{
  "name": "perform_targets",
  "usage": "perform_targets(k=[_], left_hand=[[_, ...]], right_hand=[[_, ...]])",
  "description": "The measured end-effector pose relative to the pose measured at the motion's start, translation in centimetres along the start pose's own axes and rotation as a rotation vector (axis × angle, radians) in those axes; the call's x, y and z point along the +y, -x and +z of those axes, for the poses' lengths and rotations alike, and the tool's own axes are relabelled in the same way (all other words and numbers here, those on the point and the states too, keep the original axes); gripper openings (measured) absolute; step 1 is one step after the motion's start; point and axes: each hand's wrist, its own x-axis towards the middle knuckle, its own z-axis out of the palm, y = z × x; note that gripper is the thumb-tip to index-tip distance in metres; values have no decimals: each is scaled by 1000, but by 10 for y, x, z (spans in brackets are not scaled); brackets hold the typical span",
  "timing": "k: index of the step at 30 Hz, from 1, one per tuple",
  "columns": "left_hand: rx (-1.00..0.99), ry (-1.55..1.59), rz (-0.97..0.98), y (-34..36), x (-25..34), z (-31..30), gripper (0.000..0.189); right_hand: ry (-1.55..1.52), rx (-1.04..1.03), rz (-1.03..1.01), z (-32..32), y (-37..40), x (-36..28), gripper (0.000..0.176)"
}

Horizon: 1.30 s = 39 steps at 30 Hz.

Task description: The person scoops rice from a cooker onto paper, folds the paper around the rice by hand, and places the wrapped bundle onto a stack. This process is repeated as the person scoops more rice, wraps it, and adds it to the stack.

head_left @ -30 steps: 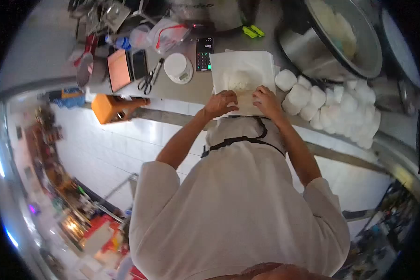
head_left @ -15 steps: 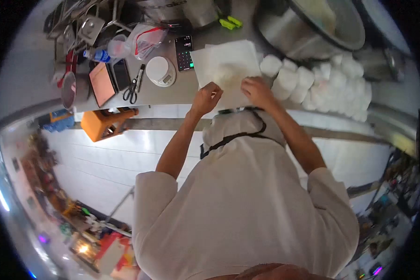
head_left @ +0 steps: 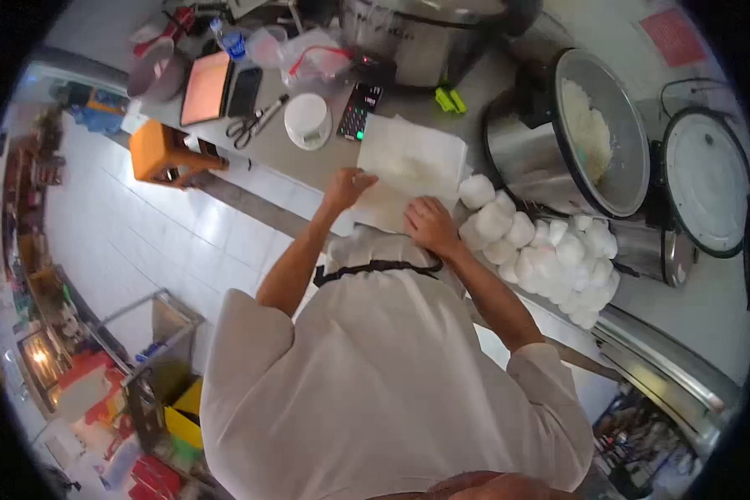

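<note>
A stack of thin white paper sheets [head_left: 417, 150] lies at the counter's front edge, with a faint pale patch near its middle that I cannot make out. My left hand [head_left: 347, 188] pinches the left edge of the near sheet. My right hand [head_left: 430, 223] has its fingers curled together on that sheet's near right part, lower than the left hand. Just right of the paper is a heap of round white wrapped packets [head_left: 521, 229].
A large open cooker [head_left: 525, 137] holds white grainy food like rice. Left of the paper are a phone showing a calculator [head_left: 360, 111], a white scale [head_left: 307, 122], scissors [head_left: 243, 129] and a pink-topped box [head_left: 206, 87]. An orange stool [head_left: 160, 154] stands below the counter.
The view has swung toward the right, bringing the cooker and its lid further in. My right hand has come nearer to me along the sheet; my left hand stays at its left edge.
</note>
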Motion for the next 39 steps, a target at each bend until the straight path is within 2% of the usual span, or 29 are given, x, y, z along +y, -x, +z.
perform_targets(k=[1,2,5,6,9,10,13,14,17,18,20,21,23,25,27,29,31,33,34,36,38,39], left_hand=[[15,-52,55,1,0,1,37],[5,-135,112,-2,-2,-8,39],[-195,279,-420,8,43,-26,47],[-212,385,-434,9,21,-14,55],[-57,334,-286,9,-16,6,53],[-24,196,-364,7,-3,-2,51],[134,565,-494,-8,7,7,55],[215,393,-363,-17,0,12,54],[16,176,-112,-35,-18,11,45],[-174,70,-177,-48,-35,11,36],[-226,36,30,-58,-45,2,36],[-434,17,-144,-66,-24,-15,36],[-427,-144,75,-94,-48,7,38],[-82,50,142,-105,-26,29,40],[29,111,160,-120,-15,30,42],[-107,50,141,-164,-21,24,44],[-476,-29,484,-200,-67,32,45],[-814,-130,606,-203,-16,-21,44],[-820,-302,775,-193,9,-38,42],[-620,-426,725,-159,34,-29,41],[-555,-607,638,-143,68,-19,41],[-596,-724,571,-140,89,-13,41]], right_hand=[[-13,-44,-33,7,4,3,20],[34,5,30,31,13,6,32],[89,-65,172,34,9,-12,47],[90,-77,209,36,10,-19,51],[131,-114,290,39,8,-27,62],[147,-126,312,38,8,-32,64],[156,-159,376,38,0,-41,69],[148,-183,399,40,1,-42,70],[190,-158,394,50,5,-42,74],[198,-179,407,48,6,-43,75],[219,-229,433,42,4,-47,75],[223,-245,439,42,10,-50,76],[249,-248,433,43,10,-45,77],[261,-282,433,45,9,-42,78],[247,-302,425,45,8,-44,77],[262,-309,420,45,3,-42,78],[239,-291,441,43,3,-46,78],[239,-291,453,42,5,-47,79],[241,-282,453,42,2,-45,79],[247,-279,444,43,3,-45,79],[255,-266,434,45,2,-43,79],[256,-259,433,47,3,-42,80]])
